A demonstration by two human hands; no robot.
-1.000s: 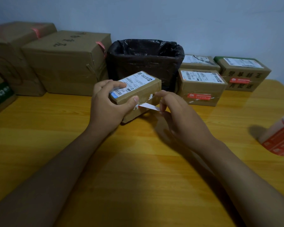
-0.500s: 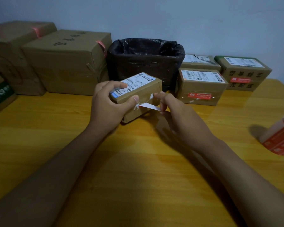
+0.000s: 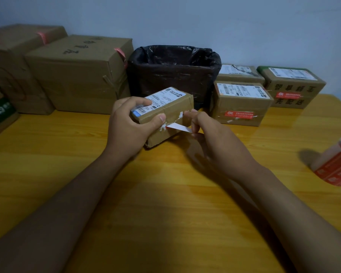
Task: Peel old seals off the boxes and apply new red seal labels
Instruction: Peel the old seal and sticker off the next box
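Note:
A small cardboard box (image 3: 171, 107) with a white shipping label on top stands tilted on the wooden table (image 3: 165, 194) at centre. My left hand (image 3: 130, 127) grips its left end, thumb on the front face. My right hand (image 3: 207, 133) pinches the old seal (image 3: 178, 127), a white strip partly peeled off the front face and still attached at its left end. White scraps of seal stay stuck on the box. A roll of red seal labels (image 3: 337, 164) lies at the right edge.
A bin lined with a black bag (image 3: 173, 69) stands behind the box. Right of it sit three small boxes; two carry red seals (image 3: 238, 114) (image 3: 287, 94). Large cardboard boxes (image 3: 79, 73) line the back left against the wall.
The box and both hands have hardly shifted. My right hand keeps pulling the white strip, which stays partly attached.

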